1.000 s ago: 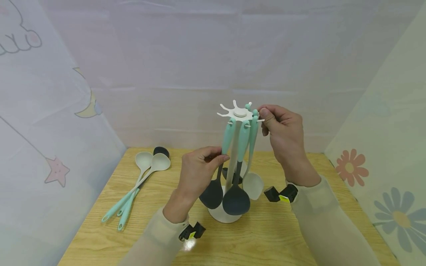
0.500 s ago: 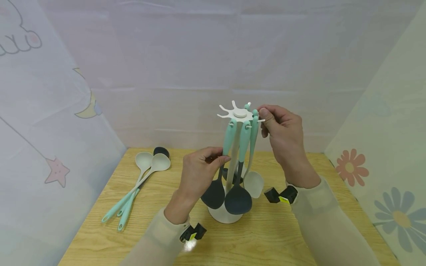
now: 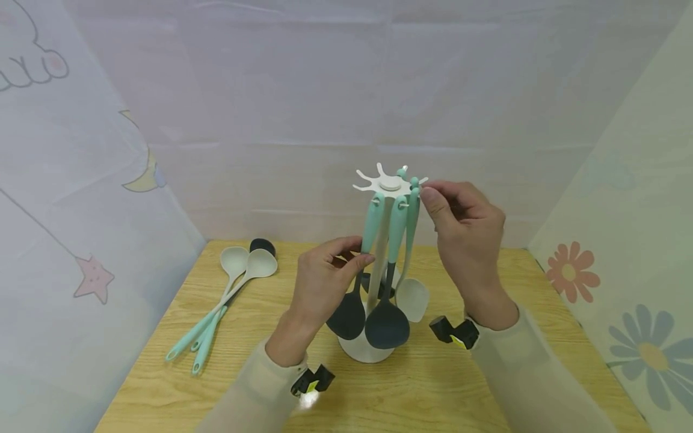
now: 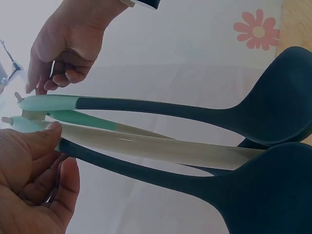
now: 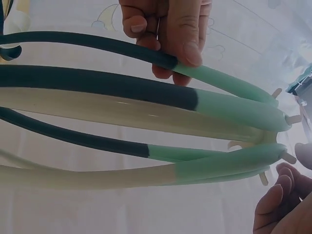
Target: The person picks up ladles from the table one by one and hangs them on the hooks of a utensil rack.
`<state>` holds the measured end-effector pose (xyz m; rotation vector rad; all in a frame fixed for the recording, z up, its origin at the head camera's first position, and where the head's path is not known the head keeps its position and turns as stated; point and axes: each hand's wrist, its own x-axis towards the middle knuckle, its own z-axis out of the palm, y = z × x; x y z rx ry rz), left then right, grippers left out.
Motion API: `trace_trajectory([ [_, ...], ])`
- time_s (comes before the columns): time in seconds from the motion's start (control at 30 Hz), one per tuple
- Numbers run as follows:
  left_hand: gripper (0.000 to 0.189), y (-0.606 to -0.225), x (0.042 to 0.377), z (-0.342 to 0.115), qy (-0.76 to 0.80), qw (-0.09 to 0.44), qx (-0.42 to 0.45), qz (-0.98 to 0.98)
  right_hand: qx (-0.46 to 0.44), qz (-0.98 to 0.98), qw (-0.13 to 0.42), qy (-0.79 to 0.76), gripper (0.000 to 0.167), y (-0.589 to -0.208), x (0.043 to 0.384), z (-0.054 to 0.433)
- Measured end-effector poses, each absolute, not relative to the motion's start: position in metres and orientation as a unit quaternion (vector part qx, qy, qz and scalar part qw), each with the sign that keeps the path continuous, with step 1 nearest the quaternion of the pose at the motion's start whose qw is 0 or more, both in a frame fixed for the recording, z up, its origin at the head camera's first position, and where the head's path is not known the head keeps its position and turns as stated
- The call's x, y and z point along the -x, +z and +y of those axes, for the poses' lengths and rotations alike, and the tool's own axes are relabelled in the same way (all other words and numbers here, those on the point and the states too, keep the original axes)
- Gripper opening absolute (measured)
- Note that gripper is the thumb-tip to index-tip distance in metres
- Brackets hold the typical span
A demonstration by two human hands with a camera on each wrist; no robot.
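A white utensil stand [image 3: 390, 184] rises from its round base on the wood-grained table [image 3: 455, 385], its prongs spreading out at the top like a little wheel. On the left side of the stand, the person's left hand [image 3: 325, 276] pinches a dark-headed cooking utensil [image 3: 347, 317] between thumb and fingers, about where its mint handle meets the dark shaft; the handle's upper end hangs on a prong. The right hand [image 3: 471, 225] is at the right side of the stand's top, thumb and fingers bent towards a prong, right beside the end of a mint handle — I cannot tell whether the fingertips pinch anything there.

A second dark-headed utensil [image 3: 387, 325] hangs at the front of the stand, its wide head over the base. To the right of the stand's post hangs a cream-headed utensil [image 3: 413, 300], and more hanging pieces show behind the post, partly hidden.

Well to the left of the stand, two cream spoon-shaped utensils [image 3: 262, 264] and a dark-headed one [image 3: 263, 246] lie crossed on the table, heads away from the person and mint handles nearer. Behind the stand is a pale cloth backdrop [image 3: 303, 120]; pink [image 3: 572, 272] and blue flowers decorate the panel to its right.
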<state>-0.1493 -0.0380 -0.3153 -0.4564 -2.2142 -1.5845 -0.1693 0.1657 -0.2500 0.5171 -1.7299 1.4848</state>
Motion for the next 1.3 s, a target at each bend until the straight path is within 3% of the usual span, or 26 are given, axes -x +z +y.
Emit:
trace_trajectory([
  [0.3, 0.023, -0.325, 0.146, -0.058, -0.526, 0.214, 0.15, -0.809, -0.214, -0.663, 0.416, 0.585, 0.005, -0.252, 0.169, 0.161],
  [0.53, 0.022, -0.347, 0.154, -0.113, -0.412, 0.204, 0.078, -0.885, -0.225, -0.659, 0.425, 0.578, 0.005, -0.253, 0.17, 0.16],
  [0.93, 0.032, -0.386, 0.165, -0.244, -0.205, 0.031, -0.029, -0.978, -0.232, -0.652, 0.423, 0.585, 0.004, -0.253, 0.172, 0.159],
  [1.13, 0.034, -0.408, 0.165, -0.274, -0.164, -0.058, -0.063, -0.983, -0.237, -0.65, 0.422, 0.586, 0.004, -0.254, 0.173, 0.159],
  [1.3, 0.04, -0.417, 0.166, -0.284, -0.143, -0.089, -0.082, -0.982, -0.24, -0.649, 0.422, 0.585, 0.005, -0.255, 0.173, 0.159],
])
